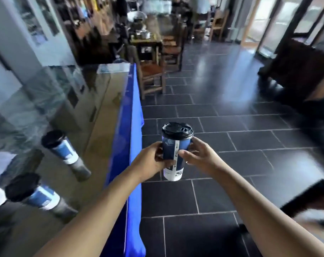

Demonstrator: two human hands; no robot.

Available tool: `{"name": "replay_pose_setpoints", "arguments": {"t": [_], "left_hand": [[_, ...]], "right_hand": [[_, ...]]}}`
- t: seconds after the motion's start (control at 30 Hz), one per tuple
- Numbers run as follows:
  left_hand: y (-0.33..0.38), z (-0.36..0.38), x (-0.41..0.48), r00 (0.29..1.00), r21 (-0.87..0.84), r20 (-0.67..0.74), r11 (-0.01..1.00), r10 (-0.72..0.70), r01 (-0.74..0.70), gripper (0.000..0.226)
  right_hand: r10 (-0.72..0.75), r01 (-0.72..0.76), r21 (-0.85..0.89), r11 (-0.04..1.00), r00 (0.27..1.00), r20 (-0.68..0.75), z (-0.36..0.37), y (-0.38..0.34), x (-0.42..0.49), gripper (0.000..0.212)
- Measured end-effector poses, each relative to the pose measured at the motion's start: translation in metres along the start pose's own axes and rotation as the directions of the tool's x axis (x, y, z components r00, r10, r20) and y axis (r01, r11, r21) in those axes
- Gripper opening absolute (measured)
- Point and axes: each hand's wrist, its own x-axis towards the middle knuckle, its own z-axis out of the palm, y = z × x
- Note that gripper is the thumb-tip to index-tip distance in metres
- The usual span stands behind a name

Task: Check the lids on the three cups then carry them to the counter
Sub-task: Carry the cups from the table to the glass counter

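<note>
A tall blue-and-white paper cup (173,154) with a black lid (177,129) is held upright in mid-air over the tiled floor. My left hand (150,161) grips its left side. My right hand (198,156) holds its right side with thumb and fingers. Two more blue-and-white cups with black lids stand on the glass-topped counter (46,101) at the left: one (64,151) further in, one (32,195) nearer the lower left edge. Both look blurred and stretched by the lens.
The counter's front is blue (131,138) and runs from near me toward the back. Wooden chairs (152,76) and tables stand beyond it. Dark floor tiles (231,117) spread to the right. A dark flat object (311,197) lies at the lower right.
</note>
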Motion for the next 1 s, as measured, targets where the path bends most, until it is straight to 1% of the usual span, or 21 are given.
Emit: {"name": "replay_pose_setpoints", "arguments": {"t": [0.03, 0.17, 0.27, 0.33, 0.4, 0.43, 0.5, 0.57, 0.67, 0.77, 0.8, 0.9, 0.93, 1.0], "left_hand": [[-0.01, -0.018, 0.008, 0.999, -0.004, -0.042, 1.0, -0.018, 0.018, 0.045], [-0.037, -0.068, 0.028, 0.971, -0.014, -0.214, 0.994, -0.107, 0.106, 0.051], [-0.06, -0.1, 0.045, 0.919, -0.046, -0.352, 0.984, -0.176, 0.171, 0.061], [-0.077, -0.118, 0.06, 0.884, -0.057, -0.411, 0.974, -0.224, 0.22, 0.057], [-0.089, -0.134, 0.079, 0.835, -0.082, -0.485, 0.964, -0.261, 0.253, 0.058], [-0.094, -0.142, 0.091, 0.808, -0.093, -0.518, 0.958, -0.279, 0.271, 0.059], [-0.097, -0.157, 0.114, 0.746, -0.127, -0.588, 0.947, -0.312, 0.295, 0.062], [-0.098, -0.169, 0.135, 0.666, -0.193, -0.65, 0.927, -0.365, 0.32, 0.063], [-0.1, -0.18, 0.159, 0.549, -0.282, -0.707, 0.89, -0.445, 0.358, 0.051], [-0.109, -0.189, 0.173, 0.458, -0.284, -0.754, 0.862, -0.471, 0.42, 0.048], [-0.111, -0.19, 0.176, 0.443, -0.273, -0.767, 0.86, -0.465, 0.431, 0.05], [-0.126, -0.194, 0.183, 0.347, -0.3, -0.799, 0.826, -0.49, 0.477, 0.057], [-0.135, -0.196, 0.186, 0.306, -0.311, -0.81, 0.81, -0.499, 0.497, 0.059], [-0.155, -0.205, 0.192, 0.227, -0.355, -0.818, 0.774, -0.528, 0.524, 0.06]], "right_hand": [[-0.016, 0.017, -0.01, 1.0, 0.998, 0.054, 0.012, -0.006, 0.028, 0.039], [-0.075, 0.092, -0.068, 0.993, 0.974, 0.216, 0.048, -0.023, 0.112, 0.053], [-0.087, 0.132, -0.112, 0.985, 0.937, 0.339, 0.075, -0.025, 0.18, 0.048], [-0.11, 0.184, -0.138, 0.973, 0.9, 0.422, 0.093, -0.024, 0.225, 0.047], [-0.114, 0.199, -0.124, 0.972, 0.864, 0.491, 0.108, -0.026, 0.271, 0.051], [-0.12, 0.207, -0.109, 0.972, 0.842, 0.526, 0.115, -0.028, 0.295, 0.05], [-0.144, 0.241, -0.083, 0.967, 0.784, 0.603, 0.127, -0.035, 0.341, 0.041], [-0.159, 0.269, -0.059, 0.961, 0.717, 0.679, 0.14, -0.045, 0.385, 0.04], [-0.148, 0.316, -0.067, 0.946, 0.607, 0.781, 0.158, -0.056, 0.438, 0.044], [-0.13, 0.399, -0.087, 0.913, 0.485, 0.865, 0.181, -0.064, 0.475, 0.036], [-0.126, 0.414, -0.088, 0.906, 0.462, 0.878, 0.187, -0.065, 0.482, 0.036], [-0.094, 0.422, -0.086, 0.903, 0.389, 0.916, 0.214, -0.063, 0.504, 0.041], [-0.079, 0.422, -0.08, 0.903, 0.346, 0.935, 0.226, -0.062, 0.513, 0.044], [-0.044, 0.428, -0.089, 0.899, 0.29, 0.956, 0.253, -0.058, 0.531, 0.056]]}}
